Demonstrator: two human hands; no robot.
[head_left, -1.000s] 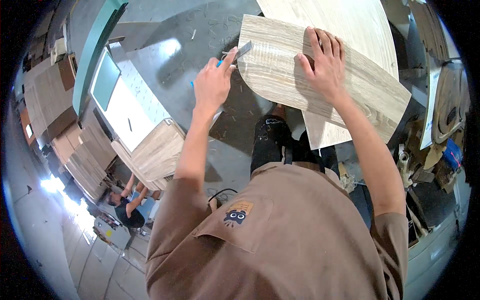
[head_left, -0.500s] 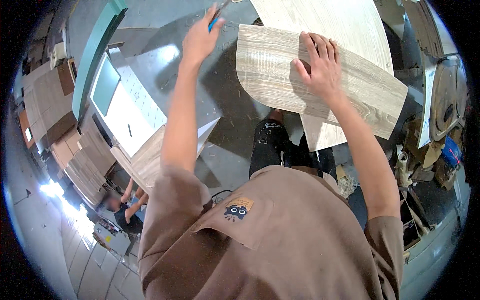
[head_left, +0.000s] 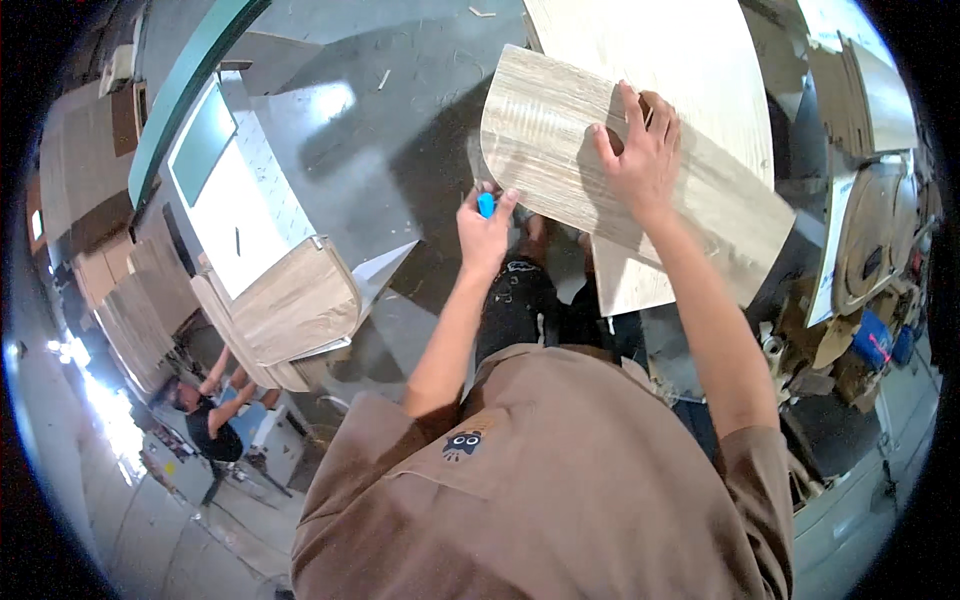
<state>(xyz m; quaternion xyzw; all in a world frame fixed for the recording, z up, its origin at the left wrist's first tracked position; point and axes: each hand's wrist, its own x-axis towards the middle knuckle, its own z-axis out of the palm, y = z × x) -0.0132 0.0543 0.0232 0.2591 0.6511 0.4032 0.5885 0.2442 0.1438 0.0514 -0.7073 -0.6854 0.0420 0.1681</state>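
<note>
A wood-grain board [head_left: 545, 135] with rounded corners lies aslant over a larger pale board. My right hand [head_left: 645, 160] rests on its upper face with fingers stretched and spread. Beside the board's rounded left end, my left hand [head_left: 482, 235] is closed around a slim tool with a bright blue handle [head_left: 486, 205]. The rest of that tool is mostly hidden by the fingers and the board's edge, so its exact kind does not show. Under the wood-grain board, the larger pale board [head_left: 690, 60] reaches toward the far side and also shows at the near edge.
At left stand a white panel [head_left: 245, 225], a rounded wood-grain panel [head_left: 300, 300] and a curved green edge [head_left: 165, 130]. Another person [head_left: 215, 420] works at lower left. Stacked boards [head_left: 880, 90] and clutter with a blue bag [head_left: 872, 338] are at right. Shavings litter the grey floor [head_left: 390, 130].
My left hand has come down and right with the blue-handled tool, from the far left to the board's rounded end. The board has turned slightly; my right hand stays on it.
</note>
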